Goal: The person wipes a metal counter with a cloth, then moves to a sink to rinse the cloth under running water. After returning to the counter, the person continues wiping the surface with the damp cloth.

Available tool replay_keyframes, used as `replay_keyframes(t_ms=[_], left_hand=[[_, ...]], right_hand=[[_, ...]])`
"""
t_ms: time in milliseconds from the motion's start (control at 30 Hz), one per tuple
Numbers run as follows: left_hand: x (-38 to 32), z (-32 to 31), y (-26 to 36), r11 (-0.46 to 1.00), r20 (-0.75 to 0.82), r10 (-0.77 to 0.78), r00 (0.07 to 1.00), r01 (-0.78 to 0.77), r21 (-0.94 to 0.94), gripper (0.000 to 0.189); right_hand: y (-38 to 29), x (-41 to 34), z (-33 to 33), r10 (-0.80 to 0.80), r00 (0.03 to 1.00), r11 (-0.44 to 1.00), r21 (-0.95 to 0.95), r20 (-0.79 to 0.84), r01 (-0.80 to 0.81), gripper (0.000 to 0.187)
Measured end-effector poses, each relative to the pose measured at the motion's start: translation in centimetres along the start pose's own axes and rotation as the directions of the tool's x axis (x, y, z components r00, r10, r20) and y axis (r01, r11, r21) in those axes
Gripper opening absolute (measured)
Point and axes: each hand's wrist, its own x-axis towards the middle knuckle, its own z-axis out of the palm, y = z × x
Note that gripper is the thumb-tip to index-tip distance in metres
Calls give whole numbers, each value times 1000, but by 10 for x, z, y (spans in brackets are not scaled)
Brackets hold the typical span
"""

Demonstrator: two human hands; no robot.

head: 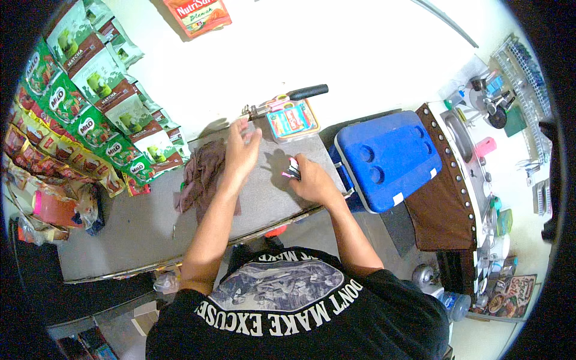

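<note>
My right hand is closed around a small bundle of slim items with pink, white and dark parts; what they are exactly is hidden by my fingers. Over the far edge of the grey counter, my left hand is raised with its fingers slightly curled and apart, holding nothing I can see. Just beyond its fingertips are metal utensils. Right of these, a clear plastic container bears blue and red packets, with pink-handled scissors and a black handle behind. A crumpled brown cloth lies left of my left forearm.
A blue cooler box stands against the counter's right end. Strips of drink sachets hang at the left, above a pink-lidded jar. Farther right are a sink and a brown curtain. A water bottle is behind on the right.
</note>
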Motion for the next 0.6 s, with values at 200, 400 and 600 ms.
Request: replay_keyframes(t_ms=[200, 400, 600], left_hand=[[67, 22, 3, 951, 50, -296, 954, 299, -81, 56], [80, 27, -13, 889, 63, -231, 971, 237, -390, 34], [86, 29, -24, 842, 12, -185, 983, 165, -514, 24]], right_hand=[[15, 32, -27, -2, 963, 997, 78, -271, 24, 39], [31, 82, -61, 33, 922, 999, 28, -385, -24, 40], [19, 108, -45, 71, 931, 974, -176, -358, -142, 39]])
